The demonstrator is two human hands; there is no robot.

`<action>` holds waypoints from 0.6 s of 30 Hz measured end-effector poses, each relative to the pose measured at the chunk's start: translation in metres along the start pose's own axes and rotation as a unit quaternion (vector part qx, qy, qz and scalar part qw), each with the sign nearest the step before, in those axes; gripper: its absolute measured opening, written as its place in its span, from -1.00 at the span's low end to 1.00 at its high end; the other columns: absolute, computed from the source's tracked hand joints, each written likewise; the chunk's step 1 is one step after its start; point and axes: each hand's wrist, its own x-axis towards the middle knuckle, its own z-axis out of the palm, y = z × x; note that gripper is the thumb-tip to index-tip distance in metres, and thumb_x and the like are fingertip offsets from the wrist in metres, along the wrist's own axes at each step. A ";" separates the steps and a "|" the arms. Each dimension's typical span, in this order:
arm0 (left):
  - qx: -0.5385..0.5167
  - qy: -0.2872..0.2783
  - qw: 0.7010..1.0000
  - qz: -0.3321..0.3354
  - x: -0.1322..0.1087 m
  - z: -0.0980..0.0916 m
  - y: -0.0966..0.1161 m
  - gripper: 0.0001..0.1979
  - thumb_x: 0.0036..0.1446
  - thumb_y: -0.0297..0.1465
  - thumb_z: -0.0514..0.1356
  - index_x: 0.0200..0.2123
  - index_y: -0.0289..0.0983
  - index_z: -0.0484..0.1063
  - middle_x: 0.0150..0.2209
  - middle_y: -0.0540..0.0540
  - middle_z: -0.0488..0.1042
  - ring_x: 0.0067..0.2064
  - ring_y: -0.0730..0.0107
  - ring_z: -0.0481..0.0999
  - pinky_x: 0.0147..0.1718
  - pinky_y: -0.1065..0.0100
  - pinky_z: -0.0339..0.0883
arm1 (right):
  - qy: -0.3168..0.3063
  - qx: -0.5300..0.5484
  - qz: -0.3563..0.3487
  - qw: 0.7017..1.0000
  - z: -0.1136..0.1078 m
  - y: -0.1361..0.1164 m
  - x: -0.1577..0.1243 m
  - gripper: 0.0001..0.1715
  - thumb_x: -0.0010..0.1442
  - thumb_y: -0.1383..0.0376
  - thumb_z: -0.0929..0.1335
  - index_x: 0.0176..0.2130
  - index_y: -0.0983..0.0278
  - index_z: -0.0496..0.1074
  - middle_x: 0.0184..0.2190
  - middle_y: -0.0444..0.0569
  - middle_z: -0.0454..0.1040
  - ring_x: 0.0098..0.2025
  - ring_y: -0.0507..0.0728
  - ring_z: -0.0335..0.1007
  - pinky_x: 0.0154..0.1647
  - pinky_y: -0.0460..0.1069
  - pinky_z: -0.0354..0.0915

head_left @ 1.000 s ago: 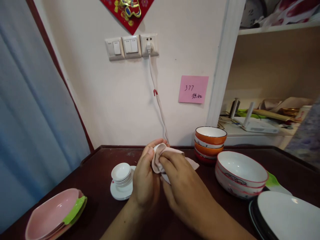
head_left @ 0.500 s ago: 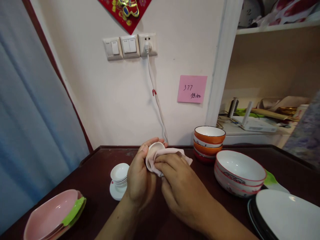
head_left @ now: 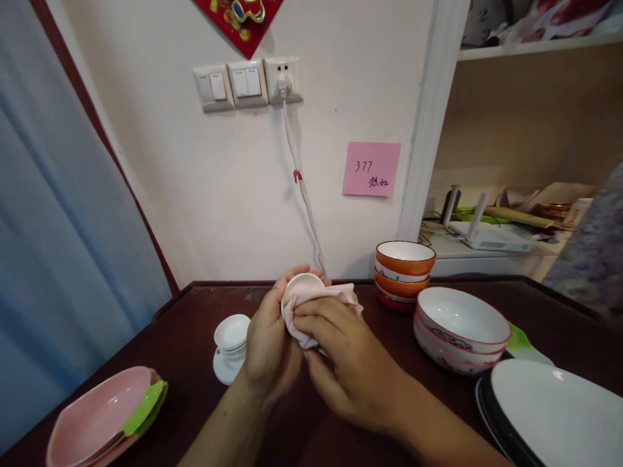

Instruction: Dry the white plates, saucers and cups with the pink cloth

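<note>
A small white dish [head_left: 302, 283] is tilted up in my left hand [head_left: 270, 337], whose fingers curl behind its rim. My right hand [head_left: 345, 350] grips a pale pink cloth [head_left: 335, 293] and presses it against the inside of the dish. The cloth covers the lower part of the dish, and its loose end sticks out to the right. Just left of my left hand stands a stack of small white dishes [head_left: 232, 332] on a white saucer [head_left: 222, 370], partly hidden by that hand.
Pink dishes with green leaf edges [head_left: 100, 412] lie at the front left. On the right are stacked orange bowls [head_left: 405, 263], white bowls with red rims [head_left: 460, 331] and white plates [head_left: 559, 408]. A cable [head_left: 304, 201] hangs down the wall behind the table.
My right hand has slid slightly left with the cloth over the dish. The dish has turned a little more toward me. The whole view has shifted slightly.
</note>
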 end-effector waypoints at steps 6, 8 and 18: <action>0.011 -0.092 0.994 -0.056 0.002 -0.006 0.011 -0.51 0.28 -0.14 -0.02 0.14 -0.31 0.28 0.08 -0.28 0.42 0.13 0.06 0.39 0.16 0.06 0.18 | 0.021 -0.036 -0.051 0.998 -0.007 0.029 -0.001 -0.63 0.17 0.52 0.22 -0.07 0.26 0.40 -0.10 0.04 0.46 -0.03 0.18 0.31 -0.01 0.14 0.23; 0.018 -0.140 0.989 -0.054 0.002 -0.009 0.008 -0.48 0.24 -0.18 0.08 0.21 -0.26 0.21 0.15 -0.26 0.36 0.20 0.07 0.31 0.20 0.06 0.10 | 0.049 0.019 -0.030 0.998 -0.012 0.029 0.000 -0.66 0.18 0.50 0.21 -0.10 0.26 0.40 -0.14 0.04 0.45 -0.05 0.16 0.33 -0.03 0.11 0.25; 0.116 -0.115 0.986 0.021 0.010 -0.015 -0.010 -0.56 0.23 -0.14 0.11 0.07 -0.25 0.40 -0.01 -0.19 0.50 0.11 0.14 0.39 0.13 0.17 0.16 | 0.091 0.043 -0.006 0.995 -0.002 0.032 -0.003 -0.70 0.17 0.45 0.23 -0.12 0.21 0.39 -0.18 0.01 0.45 -0.06 0.16 0.34 -0.01 0.13 0.27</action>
